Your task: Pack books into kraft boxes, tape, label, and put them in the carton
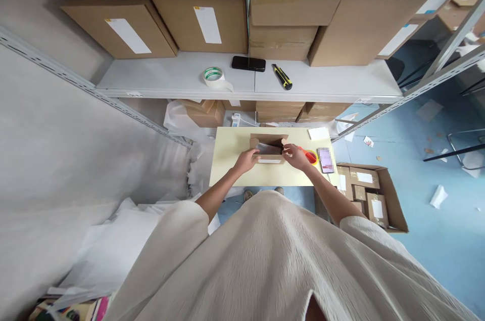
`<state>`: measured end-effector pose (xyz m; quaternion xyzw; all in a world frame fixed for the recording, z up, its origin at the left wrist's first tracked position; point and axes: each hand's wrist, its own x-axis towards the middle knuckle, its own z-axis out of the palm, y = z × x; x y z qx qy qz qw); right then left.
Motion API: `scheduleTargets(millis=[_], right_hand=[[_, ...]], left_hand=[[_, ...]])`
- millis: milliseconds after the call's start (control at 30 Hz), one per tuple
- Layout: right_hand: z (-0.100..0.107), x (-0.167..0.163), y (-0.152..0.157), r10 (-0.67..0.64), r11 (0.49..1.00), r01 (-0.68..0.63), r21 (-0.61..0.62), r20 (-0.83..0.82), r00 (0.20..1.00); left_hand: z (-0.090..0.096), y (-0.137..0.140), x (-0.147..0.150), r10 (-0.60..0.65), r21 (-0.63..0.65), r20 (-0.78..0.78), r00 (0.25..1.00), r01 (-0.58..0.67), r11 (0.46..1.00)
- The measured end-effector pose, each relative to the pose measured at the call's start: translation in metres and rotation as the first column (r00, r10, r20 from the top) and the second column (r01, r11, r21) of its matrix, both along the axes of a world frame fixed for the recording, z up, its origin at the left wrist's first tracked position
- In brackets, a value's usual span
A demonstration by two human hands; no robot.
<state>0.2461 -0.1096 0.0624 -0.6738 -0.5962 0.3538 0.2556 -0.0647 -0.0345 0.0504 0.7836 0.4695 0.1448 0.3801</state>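
Observation:
A small open cardboard box (270, 157) stands on the pale yellow table, its flaps raised and a white label on its near side. Something greyish, perhaps in plastic wrap, lies inside; I cannot make out what. My left hand (247, 160) grips the box's left side, fingertips at the rim. At the right side, my right hand (295, 156) has its fingers bent around the upper edge and flap. Just beyond the right hand lie a roll of yellow and red tape (312, 157) and a phone with a lit screen (325, 160).
The yellow table (227, 154) adjoins a grey shelf (170, 76) bearing large cartons (223, 17), masking tape (214, 76), a black phone (248, 63) and a box cutter (282, 77). A big carton (396, 202) holding several small boxes stands at right. White sheets (113, 240) are piled at left.

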Motion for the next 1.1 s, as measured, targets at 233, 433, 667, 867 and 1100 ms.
scheduleTargets(millis=[233, 433, 667, 867, 1100], right_hand=[[-0.001, 0.000, 0.000, 0.059, 0.996, -0.057, -0.075, 0.025, 0.998], [-0.006, 0.000, 0.005, 0.056, 0.994, -0.045, -0.103, 0.111, 0.992], [-0.023, -0.010, 0.010, -0.168, 0.985, 0.147, 0.091, 0.315, 0.934], [-0.022, -0.015, 0.010, -0.150, 0.985, 0.111, 0.133, 0.338, 0.929], [-0.030, -0.011, 0.007, -0.074, 0.995, 0.041, 0.094, 0.384, 0.921]], left_hand=[[-0.001, 0.000, 0.008, -0.041, 0.053, -0.127, 0.991, 0.048, 0.997], [0.001, 0.007, 0.007, -0.027, 0.042, -0.141, 0.990, 0.033, 0.999], [0.006, 0.003, 0.014, 0.118, 0.241, -0.253, 0.960, -0.055, 0.969], [0.009, 0.004, 0.020, 0.036, 0.353, -0.271, 0.962, 0.064, 0.933], [0.001, 0.004, 0.016, -0.030, 0.310, -0.305, 0.952, 0.129, 0.942]])
